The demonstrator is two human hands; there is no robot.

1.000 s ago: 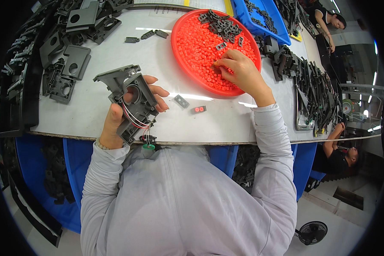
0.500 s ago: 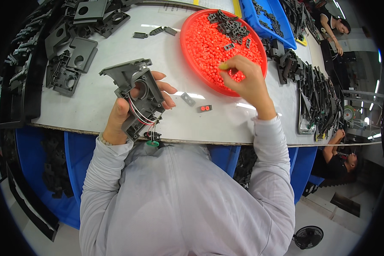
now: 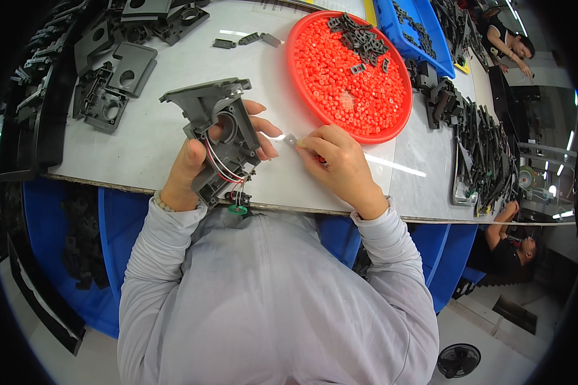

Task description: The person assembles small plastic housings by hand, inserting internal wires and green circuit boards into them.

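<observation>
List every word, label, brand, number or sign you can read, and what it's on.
None readable.
Faint print on the far edge of the white table: too small and blurred.
Gray plastic part in the left hand: no lettering I can make out.
Red tray: none seen on its rim.

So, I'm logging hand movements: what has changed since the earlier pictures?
The right hand has left the round red tray, moving left and closer in; its fingers are now at the small grey plate, seemingly pinching its edge. Whether they carry anything else can't be told. The left hand still holds the dark grey wired housing.
</observation>
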